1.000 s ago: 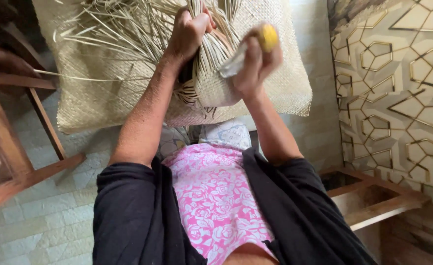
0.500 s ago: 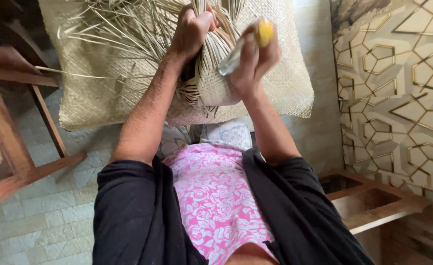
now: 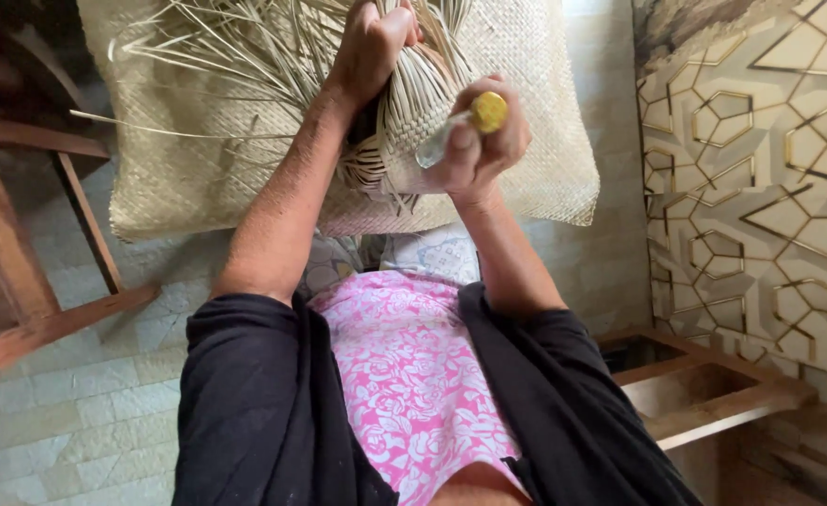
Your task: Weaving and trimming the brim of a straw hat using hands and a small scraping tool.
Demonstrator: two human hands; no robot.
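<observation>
Fingers of left hand (image 3: pixel 371 47) clenched around stiff pale straw strands (image 3: pixel 413 89), right hand (image 3: pixel 474 145) gripping yellow-capped tool (image 3: pixel 465 126).

— What is the person wearing?
— A black top with short, loose sleeves that end above the elbows, open down the front.
— And under it?
— A pink garment printed all over with white roses. Below it, a strip of pale cloth with a faint pattern shows.
— Anything on the arms?
— Both forearms are bare; no watch, bracelet or ring shows.
</observation>
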